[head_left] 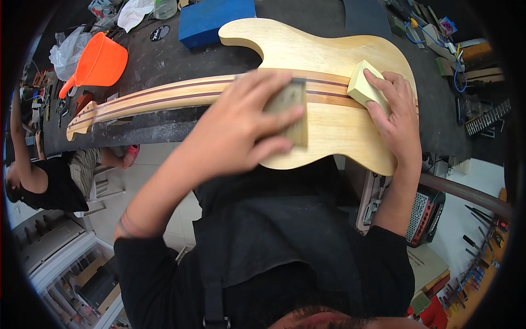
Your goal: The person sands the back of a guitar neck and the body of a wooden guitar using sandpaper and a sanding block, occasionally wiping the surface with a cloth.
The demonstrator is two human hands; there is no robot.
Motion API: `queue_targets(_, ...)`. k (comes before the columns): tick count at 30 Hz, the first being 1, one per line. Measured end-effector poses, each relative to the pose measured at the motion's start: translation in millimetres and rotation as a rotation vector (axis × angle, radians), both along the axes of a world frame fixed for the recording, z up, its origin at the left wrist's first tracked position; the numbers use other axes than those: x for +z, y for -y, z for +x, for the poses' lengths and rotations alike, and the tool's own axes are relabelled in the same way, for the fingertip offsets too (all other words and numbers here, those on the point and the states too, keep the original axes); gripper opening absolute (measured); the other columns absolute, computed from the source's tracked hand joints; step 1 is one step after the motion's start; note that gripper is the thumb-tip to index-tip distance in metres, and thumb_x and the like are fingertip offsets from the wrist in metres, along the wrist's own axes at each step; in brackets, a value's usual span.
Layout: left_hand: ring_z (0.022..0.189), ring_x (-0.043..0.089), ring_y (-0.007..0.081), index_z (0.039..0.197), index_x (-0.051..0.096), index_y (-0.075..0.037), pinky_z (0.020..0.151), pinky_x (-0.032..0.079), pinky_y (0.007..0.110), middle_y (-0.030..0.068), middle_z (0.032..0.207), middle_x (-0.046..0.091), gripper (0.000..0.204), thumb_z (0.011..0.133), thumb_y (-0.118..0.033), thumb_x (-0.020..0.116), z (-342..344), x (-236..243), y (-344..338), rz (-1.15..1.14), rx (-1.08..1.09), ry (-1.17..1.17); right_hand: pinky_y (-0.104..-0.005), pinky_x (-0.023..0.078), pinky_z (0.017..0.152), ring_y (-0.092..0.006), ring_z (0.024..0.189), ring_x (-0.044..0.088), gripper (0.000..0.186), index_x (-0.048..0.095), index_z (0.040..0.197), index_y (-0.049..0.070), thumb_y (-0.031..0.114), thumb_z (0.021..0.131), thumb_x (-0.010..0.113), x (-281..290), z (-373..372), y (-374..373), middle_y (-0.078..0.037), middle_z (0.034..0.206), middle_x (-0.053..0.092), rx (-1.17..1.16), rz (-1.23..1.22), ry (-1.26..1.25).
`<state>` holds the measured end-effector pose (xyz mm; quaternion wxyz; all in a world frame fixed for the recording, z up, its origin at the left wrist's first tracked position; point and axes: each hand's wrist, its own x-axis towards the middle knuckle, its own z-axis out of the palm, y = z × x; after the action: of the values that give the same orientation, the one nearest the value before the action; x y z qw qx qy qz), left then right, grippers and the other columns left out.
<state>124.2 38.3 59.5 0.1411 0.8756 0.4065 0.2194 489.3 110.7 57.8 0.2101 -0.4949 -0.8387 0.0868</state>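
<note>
A pale wooden electric guitar body point(334, 52) with a striped neck point(164, 94) lies flat on the dark bench, the neck pointing left. My left hand point(246, 123) is blurred by motion, its fingers over a flat greyish-tan sanding block point(298, 131) on the middle of the body. At the body's right part, my right hand point(397, 112) grips a pale yellow rectangular block point(360, 83), thumb on the near side and fingers on the far side. That block sits tilted against the wood; its underside is hidden.
A blue block point(213, 22) touches or nearly touches the guitar's upper horn. An orange dipper point(101, 60) and a plastic bag point(66, 55) stand at the left. Tools and a fretted neck point(487, 118) lie at the right. Another person point(49, 181) is beyond the bench's left end.
</note>
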Motion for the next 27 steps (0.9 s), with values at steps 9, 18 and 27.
queue_targets(9,0.153,0.058,0.0472,0.147,0.085,-0.016,0.129,0.048,0.057,0.0254,0.169,0.06,0.055,0.094,-0.03,0.091,-7.5,0.1,-49.5,0.062,0.061,-0.02,-0.047,0.047,0.12,-0.035,0.132,0.062,0.056,0.079,0.153,0.019,0.022,0.097,0.078,-2.0,-1.1,-1.1,-0.013,0.137,0.068,0.011,0.005,-0.017)
queue_targets(18,0.147,0.062,0.0453,0.141,0.088,-0.013,0.125,0.049,0.055,0.0254,0.166,0.064,0.052,0.092,-0.029,0.092,-27.6,1.2,-82.9,0.205,0.149,-0.091,-0.0468,0.047,0.12,-0.0348,0.132,0.062,0.056,0.078,0.154,0.021,0.023,0.097,0.077,-3.1,2.5,-1.9,-0.014,0.138,0.068,0.015,0.028,0.002)
queue_targets(27,0.15,0.061,0.042,0.143,0.088,-0.018,0.131,0.045,0.053,0.0228,0.167,0.064,0.046,0.098,-0.028,0.088,-24.0,-5.8,-82.2,0.179,0.138,-0.084,-0.046,0.046,0.121,-0.0344,0.132,0.062,0.056,0.078,0.154,0.02,0.024,0.098,0.077,-3.5,0.9,-0.6,-0.013,0.138,0.068,0.009,0.026,0.001)
